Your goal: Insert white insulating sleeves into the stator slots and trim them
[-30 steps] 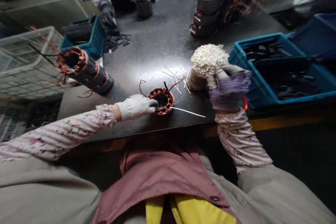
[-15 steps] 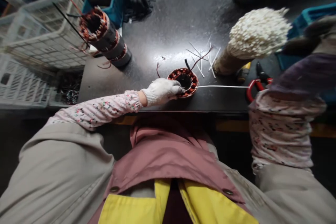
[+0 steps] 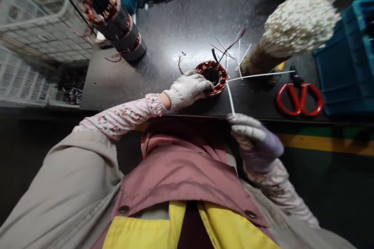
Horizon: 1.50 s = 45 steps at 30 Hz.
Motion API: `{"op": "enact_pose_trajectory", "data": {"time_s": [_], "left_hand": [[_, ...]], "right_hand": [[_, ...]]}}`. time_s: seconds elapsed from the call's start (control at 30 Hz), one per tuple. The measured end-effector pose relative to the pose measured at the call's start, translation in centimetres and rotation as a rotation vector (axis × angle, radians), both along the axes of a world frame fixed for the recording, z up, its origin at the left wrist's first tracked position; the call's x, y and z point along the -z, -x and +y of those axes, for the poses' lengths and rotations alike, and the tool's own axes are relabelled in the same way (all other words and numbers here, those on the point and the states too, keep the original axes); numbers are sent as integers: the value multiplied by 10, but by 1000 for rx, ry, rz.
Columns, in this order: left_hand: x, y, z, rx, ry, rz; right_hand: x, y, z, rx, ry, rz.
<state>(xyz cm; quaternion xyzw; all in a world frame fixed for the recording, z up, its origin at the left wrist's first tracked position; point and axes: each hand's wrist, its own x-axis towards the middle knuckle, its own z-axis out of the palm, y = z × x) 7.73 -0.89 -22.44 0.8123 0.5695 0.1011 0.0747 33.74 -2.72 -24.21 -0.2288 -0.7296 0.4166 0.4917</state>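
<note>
A small copper-wound stator ring (image 3: 214, 76) lies on the black table (image 3: 181, 27) near its front edge. My left hand (image 3: 189, 87), in a white glove, grips the ring's near side. My right hand (image 3: 253, 138), in a purple and white glove, sits below the table edge and pinches the lower end of a thin white strip (image 3: 230, 99). The strip's upper end meets the ring. A second white strip (image 3: 260, 75) runs from the ring to the right. A big bundle of white strips (image 3: 295, 27) lies tilted at the right.
Red-handled scissors (image 3: 299, 95) lie right of the ring, next to a blue crate (image 3: 347, 58). A stack of wound stators (image 3: 117, 23) lies on its side at the back left, beside white mesh baskets (image 3: 32, 19). Loose white strips (image 3: 230, 52) lie behind the ring.
My right hand left the strip bundle, swung down below the table edge and now pinches one strip at the ring. The camera tilted down. My left hand stayed on the ring.
</note>
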Motion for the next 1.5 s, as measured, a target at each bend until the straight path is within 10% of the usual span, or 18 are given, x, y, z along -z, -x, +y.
{"op": "enact_pose_trajectory", "data": {"time_s": [0.37,1.1,1.5], "left_hand": [[2,-9,1,-108,16,-43],[3,0,5,-58,47,-110],[20,-7,-16,-178,-132,-302]], "right_hand": [[32,-3,-18,-182,67,-80],[24,1,-22,-47,249,-41],[45,71,16,222,157,35]]}}
